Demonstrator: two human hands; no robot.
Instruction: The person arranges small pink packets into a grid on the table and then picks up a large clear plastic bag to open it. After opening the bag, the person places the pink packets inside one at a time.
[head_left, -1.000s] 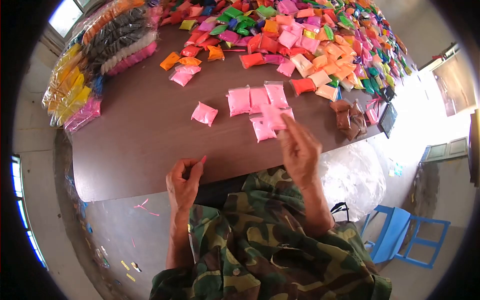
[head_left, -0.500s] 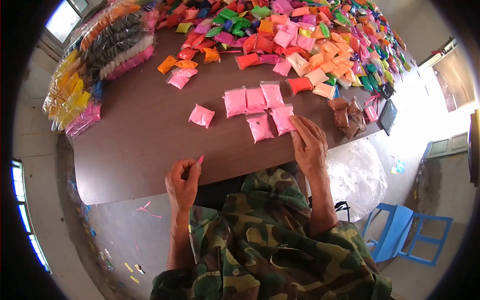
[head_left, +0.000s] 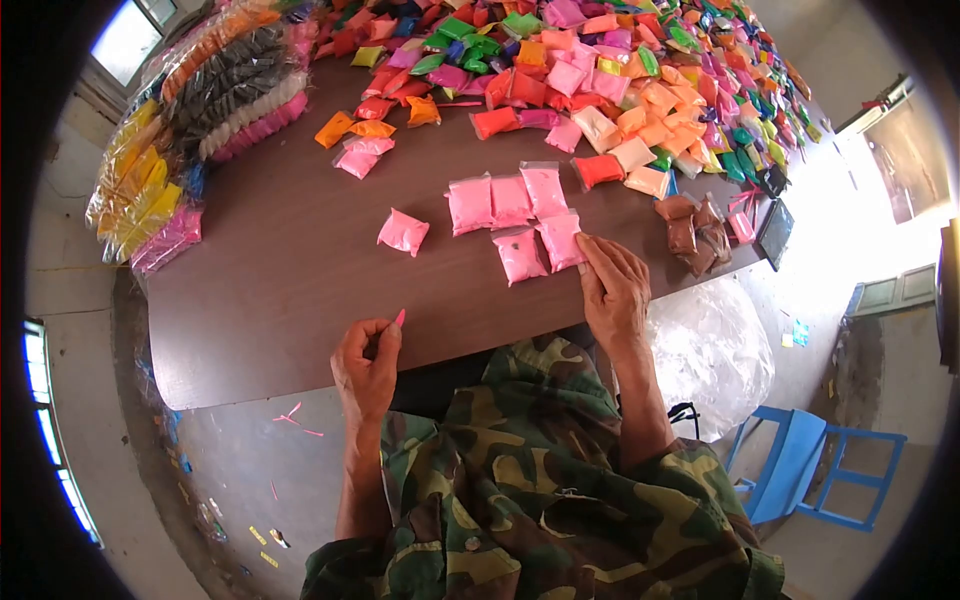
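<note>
My right hand [head_left: 616, 290] has its fingertips on the right edge of a pink packet [head_left: 560, 240], which lies on the table. Touching or close to that packet are several more clear-bagged pink packets [head_left: 511, 201] in two rows, one of them, the lower packet [head_left: 520, 256], with a small dark spot. A lone pink packet [head_left: 403, 232] rests apart to the left. Near the table's front edge, my left hand [head_left: 365, 365] is closed in a pinch, and a thin pink strip [head_left: 401, 317] sticks up from its fingertips.
A big heap of multicoloured packets [head_left: 560, 75] covers the far side of the brown table [head_left: 270, 310]. Bundled bags [head_left: 230, 90] are stacked at left. Brown packets [head_left: 690, 235] and a dark flat device [head_left: 775, 235] sit at right. A blue chair [head_left: 790, 465] stands on the floor.
The pink packet under my right hand has slid slightly left, closer to its neighbour, and the hand has shifted with it. My left hand has stayed nearly still.
</note>
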